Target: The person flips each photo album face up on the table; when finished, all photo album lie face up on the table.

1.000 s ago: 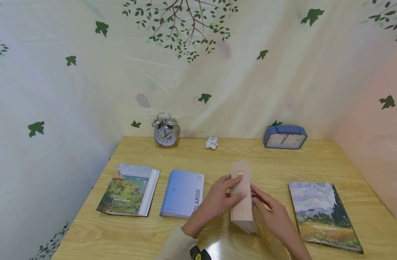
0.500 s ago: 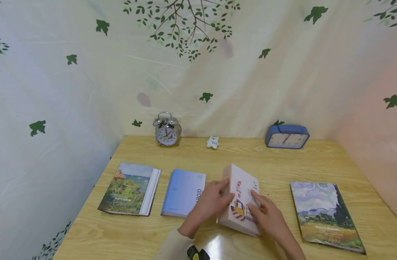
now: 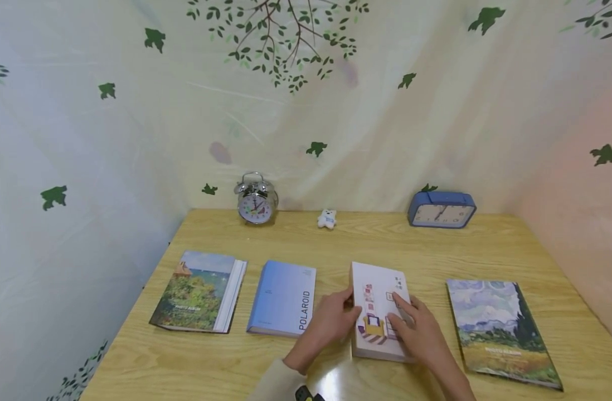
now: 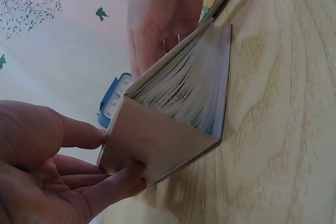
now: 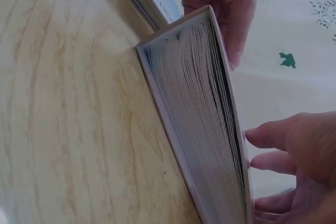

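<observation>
A thick pale photo album [image 3: 378,278] with a printed front cover lies on the table, cover up and spine to the left. Fingertips of my left hand [image 3: 333,318] touch its pinkish spine [image 4: 152,142], and the thumb lies at the spine's upper edge. My right hand [image 3: 420,333] rests on the front cover with fingers fairly straight. Between the covers, the page edges [image 5: 197,87] show as a thick fanned stack in both wrist views. To the left of my left hand is a blue album [image 3: 283,298] marked POLAROID.
A landscape-covered album [image 3: 200,289] lies at far left, another painted album [image 3: 504,334] at right. Along the table's [image 3: 376,236] back edge stand a silver alarm clock [image 3: 256,206], a small white bear figure [image 3: 327,219] and a blue clock [image 3: 442,210]. A leaf-printed curtain [image 3: 266,128] hangs behind.
The pale album has tipped from spine-up, through a tilt, down onto the table with its front cover up. My right hand has moved from its side onto the cover; my left stays by the spine.
</observation>
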`<state>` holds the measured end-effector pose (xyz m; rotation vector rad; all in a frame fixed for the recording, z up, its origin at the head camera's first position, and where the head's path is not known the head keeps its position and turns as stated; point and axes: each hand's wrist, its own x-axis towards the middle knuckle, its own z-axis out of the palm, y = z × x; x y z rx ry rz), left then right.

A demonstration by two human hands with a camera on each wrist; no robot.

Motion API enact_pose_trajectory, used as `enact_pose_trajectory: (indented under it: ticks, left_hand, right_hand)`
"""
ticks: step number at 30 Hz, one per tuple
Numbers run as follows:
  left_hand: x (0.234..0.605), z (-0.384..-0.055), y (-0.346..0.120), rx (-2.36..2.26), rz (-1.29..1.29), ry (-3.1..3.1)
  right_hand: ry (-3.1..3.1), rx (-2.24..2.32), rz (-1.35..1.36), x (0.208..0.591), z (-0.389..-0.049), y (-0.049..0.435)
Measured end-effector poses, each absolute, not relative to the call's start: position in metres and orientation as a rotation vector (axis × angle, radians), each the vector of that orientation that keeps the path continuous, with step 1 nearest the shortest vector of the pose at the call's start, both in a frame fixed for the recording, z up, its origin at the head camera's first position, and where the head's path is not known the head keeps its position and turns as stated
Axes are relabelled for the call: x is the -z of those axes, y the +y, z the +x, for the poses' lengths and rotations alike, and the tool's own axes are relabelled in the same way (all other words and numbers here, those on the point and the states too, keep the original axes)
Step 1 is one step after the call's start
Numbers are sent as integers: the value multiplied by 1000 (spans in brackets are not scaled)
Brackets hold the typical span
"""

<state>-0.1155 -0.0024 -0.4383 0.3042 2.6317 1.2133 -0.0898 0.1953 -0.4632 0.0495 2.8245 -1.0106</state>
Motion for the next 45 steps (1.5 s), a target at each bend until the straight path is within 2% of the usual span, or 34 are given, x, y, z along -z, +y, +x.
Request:
enact_pose_trajectory:
  ticks: [11,17,21,26,36,41,45]
  left_hand:
    - [440,-118,-10,-1196,325,2786]
    - [436,-115,3,-1205,436,2988]
    - [436,-112,21,-1277,563,3016]
    - [439,-111,45,-1342,668,2877]
    - [441,-98,102,-1519,575,2307]
    - [443,-86,137,-1389,507,2261]
    - [454,-79,156,-1380,564,2307]
  right_hand:
    - [2896,1030,-32,468,-86,198]
    - [2924,1225,9,470,-79,212]
    - [2928,1316,22,464,-72,235]
    - [2961,1186,117,455,-65,274]
    - [2964,985,386,443,-49,354]
    - [2854,853,443,447,-50,383]
    - [2686,850,451,454,-53,395]
